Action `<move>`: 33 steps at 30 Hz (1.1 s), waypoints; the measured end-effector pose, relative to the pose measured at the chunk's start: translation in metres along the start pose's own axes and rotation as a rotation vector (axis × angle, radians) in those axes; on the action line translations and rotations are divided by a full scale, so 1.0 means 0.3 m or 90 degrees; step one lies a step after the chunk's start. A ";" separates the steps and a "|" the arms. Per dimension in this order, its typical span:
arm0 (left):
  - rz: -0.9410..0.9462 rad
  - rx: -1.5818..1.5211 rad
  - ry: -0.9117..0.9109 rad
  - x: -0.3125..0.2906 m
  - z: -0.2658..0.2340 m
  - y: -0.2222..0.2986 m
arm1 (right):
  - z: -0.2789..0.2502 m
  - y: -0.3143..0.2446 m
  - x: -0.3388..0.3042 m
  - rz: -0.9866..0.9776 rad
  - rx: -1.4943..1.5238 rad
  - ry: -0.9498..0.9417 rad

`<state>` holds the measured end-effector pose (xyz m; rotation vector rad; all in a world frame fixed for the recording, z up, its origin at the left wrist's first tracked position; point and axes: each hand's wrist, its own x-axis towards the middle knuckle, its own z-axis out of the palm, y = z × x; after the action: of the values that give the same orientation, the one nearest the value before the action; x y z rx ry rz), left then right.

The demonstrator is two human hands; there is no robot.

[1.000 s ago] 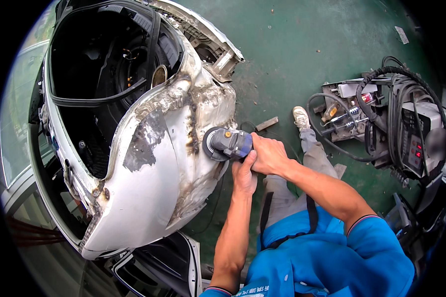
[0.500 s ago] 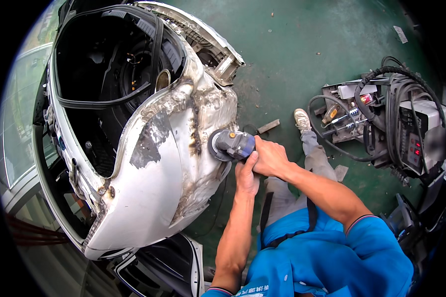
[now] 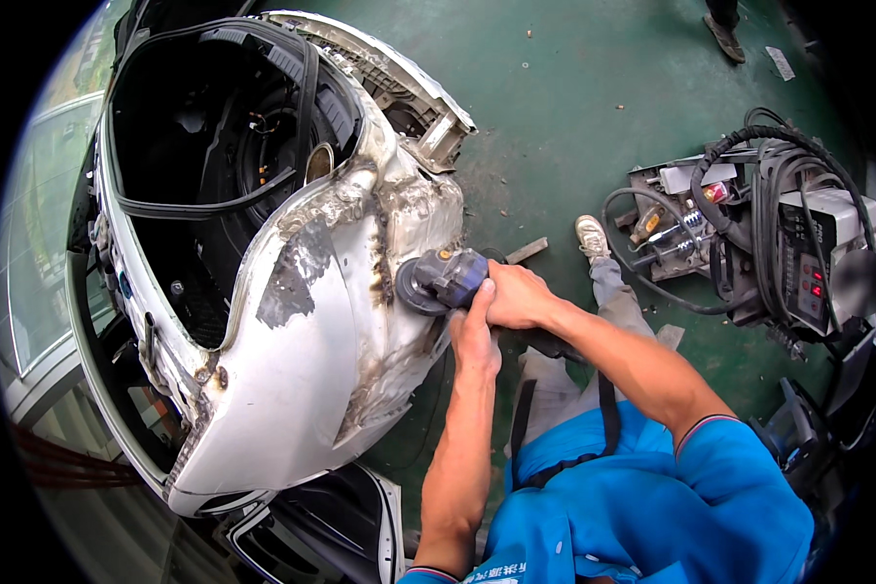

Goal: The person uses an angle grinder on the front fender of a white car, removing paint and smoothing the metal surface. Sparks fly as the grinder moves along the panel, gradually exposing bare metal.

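Left hand [image 3: 475,343] and right hand [image 3: 519,297] grip the grinder [image 3: 455,276], newly twisted, so its disc seems to meet the white car body [image 3: 302,394] differently beside the scorched seam [image 3: 378,263]. A loose block [image 3: 528,250] lies near the worker's shoe [image 3: 591,237]; a cabled machine [image 3: 816,265] stands right; another person's shoe [image 3: 724,41] has appeared beyond.

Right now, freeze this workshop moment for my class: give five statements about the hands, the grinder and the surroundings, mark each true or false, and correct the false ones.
1. The left hand and right hand both hold the grinder. True.
2. The grinder's disc is inside the dark opening. False: the disc is at the outer side of the white car body.
3. A dark patch lies left of the grinder. True.
4. The floor is red. False: the floor is green.
5. Another person's foot shows near the top edge. True.
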<state>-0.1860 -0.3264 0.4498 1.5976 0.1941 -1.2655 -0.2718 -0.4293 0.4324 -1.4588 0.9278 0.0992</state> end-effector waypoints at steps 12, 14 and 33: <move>-0.056 0.005 0.026 0.013 0.039 0.003 | -0.015 0.050 0.066 -0.026 -0.014 -0.063; -0.034 0.005 0.048 0.003 0.063 0.008 | -0.018 0.064 0.091 -0.049 -0.028 -0.041; -0.093 0.055 0.105 0.032 0.127 0.064 | -0.023 0.108 0.151 -0.024 0.129 -0.104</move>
<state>-0.1928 -0.3691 0.4576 1.7912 0.3696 -1.2663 -0.2638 -0.4508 0.3813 -1.2605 0.7535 0.0924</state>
